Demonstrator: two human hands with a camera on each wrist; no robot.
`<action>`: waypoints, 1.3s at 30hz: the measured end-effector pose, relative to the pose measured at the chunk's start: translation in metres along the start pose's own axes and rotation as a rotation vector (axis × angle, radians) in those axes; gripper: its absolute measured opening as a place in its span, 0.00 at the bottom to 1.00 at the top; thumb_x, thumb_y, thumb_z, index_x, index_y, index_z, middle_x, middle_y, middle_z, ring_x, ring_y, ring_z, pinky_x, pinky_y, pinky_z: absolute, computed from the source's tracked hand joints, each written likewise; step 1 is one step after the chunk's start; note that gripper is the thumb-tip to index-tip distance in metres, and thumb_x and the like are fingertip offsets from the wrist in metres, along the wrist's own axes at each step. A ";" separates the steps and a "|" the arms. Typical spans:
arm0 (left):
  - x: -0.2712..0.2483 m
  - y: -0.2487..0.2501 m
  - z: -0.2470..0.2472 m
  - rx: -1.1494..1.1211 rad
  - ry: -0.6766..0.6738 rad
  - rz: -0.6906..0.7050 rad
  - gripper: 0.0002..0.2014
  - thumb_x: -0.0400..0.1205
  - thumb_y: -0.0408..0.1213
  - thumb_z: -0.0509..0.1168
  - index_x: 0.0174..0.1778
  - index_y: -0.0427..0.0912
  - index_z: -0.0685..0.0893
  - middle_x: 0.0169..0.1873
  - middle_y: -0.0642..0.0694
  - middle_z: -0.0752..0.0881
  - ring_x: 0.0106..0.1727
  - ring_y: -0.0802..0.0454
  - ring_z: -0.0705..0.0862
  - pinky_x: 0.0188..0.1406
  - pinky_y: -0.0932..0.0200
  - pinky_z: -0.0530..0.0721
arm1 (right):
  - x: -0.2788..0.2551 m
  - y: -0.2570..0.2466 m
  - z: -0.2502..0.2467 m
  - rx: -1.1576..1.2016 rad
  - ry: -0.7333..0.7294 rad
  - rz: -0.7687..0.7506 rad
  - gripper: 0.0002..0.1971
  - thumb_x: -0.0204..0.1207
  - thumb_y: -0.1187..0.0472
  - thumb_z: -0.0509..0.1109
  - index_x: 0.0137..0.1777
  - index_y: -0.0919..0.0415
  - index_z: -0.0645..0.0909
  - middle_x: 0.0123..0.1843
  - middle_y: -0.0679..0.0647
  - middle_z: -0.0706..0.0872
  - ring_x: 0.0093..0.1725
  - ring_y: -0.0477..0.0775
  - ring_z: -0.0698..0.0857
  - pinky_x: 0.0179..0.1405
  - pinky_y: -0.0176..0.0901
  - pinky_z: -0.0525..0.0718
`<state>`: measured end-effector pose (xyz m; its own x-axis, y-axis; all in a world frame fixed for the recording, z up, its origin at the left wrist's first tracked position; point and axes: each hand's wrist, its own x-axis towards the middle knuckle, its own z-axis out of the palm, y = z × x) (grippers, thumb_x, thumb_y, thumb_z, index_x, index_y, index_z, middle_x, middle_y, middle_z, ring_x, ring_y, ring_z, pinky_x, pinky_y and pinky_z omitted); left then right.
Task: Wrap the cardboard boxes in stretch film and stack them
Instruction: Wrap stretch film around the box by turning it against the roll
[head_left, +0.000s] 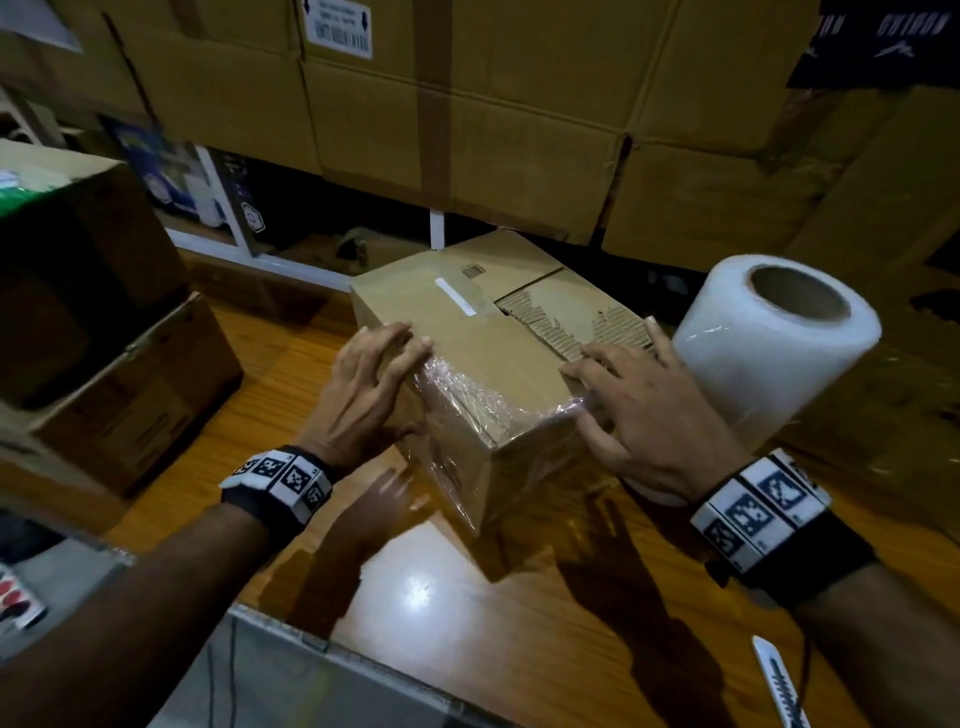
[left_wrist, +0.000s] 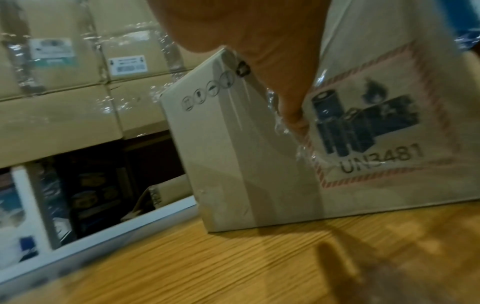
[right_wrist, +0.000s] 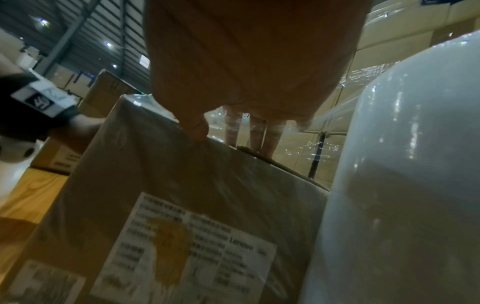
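A cardboard box lies on the wooden table, its near end covered with clear stretch film. The left hand lies flat with straight fingers on the left top edge of the box, pressing the film down; it grasps nothing. The right hand rests with spread fingers on the right top edge, the thumb over the side at the film's border, also without a grasp. In the left wrist view the box side below the fingers carries a battery hazard label marked UN3481 under the film. The right wrist view shows a white shipping label on the face under that hand.

Just beside the right hand, to its outer side, the roll of stretch film stands upright, close against the box. Beyond the left hand stand two stacked brown cartons. Behind the box rises a wall of large cartons. Near the right forearm, at the table's edge, lies a box cutter.
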<state>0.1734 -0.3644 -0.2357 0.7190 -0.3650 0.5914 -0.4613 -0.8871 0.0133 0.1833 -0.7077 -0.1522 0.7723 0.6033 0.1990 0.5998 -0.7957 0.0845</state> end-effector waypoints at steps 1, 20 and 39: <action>0.000 -0.002 0.000 0.014 -0.026 -0.050 0.58 0.64 0.54 0.85 0.86 0.43 0.62 0.80 0.31 0.64 0.79 0.29 0.67 0.78 0.24 0.70 | 0.002 0.001 -0.002 0.003 0.003 -0.009 0.28 0.83 0.39 0.51 0.74 0.50 0.79 0.72 0.51 0.82 0.73 0.54 0.80 0.89 0.73 0.47; -0.038 0.124 -0.012 -0.857 -0.190 -0.707 0.58 0.70 0.84 0.56 0.90 0.60 0.39 0.87 0.65 0.42 0.82 0.71 0.56 0.82 0.60 0.60 | 0.019 0.004 -0.007 0.034 0.043 -0.041 0.34 0.82 0.25 0.47 0.60 0.48 0.85 0.56 0.49 0.87 0.58 0.50 0.85 0.90 0.66 0.51; 0.030 0.143 -0.031 -0.623 0.060 -0.832 0.43 0.78 0.70 0.68 0.85 0.55 0.64 0.79 0.50 0.55 0.77 0.51 0.72 0.67 0.58 0.80 | 0.026 0.006 -0.013 0.066 0.116 -0.011 0.30 0.80 0.26 0.52 0.49 0.47 0.85 0.45 0.47 0.85 0.48 0.50 0.83 0.71 0.55 0.78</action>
<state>0.1127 -0.4935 -0.1915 0.9136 0.3253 0.2438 -0.0305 -0.5432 0.8390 0.2044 -0.6974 -0.1341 0.7384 0.5988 0.3100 0.6238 -0.7813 0.0234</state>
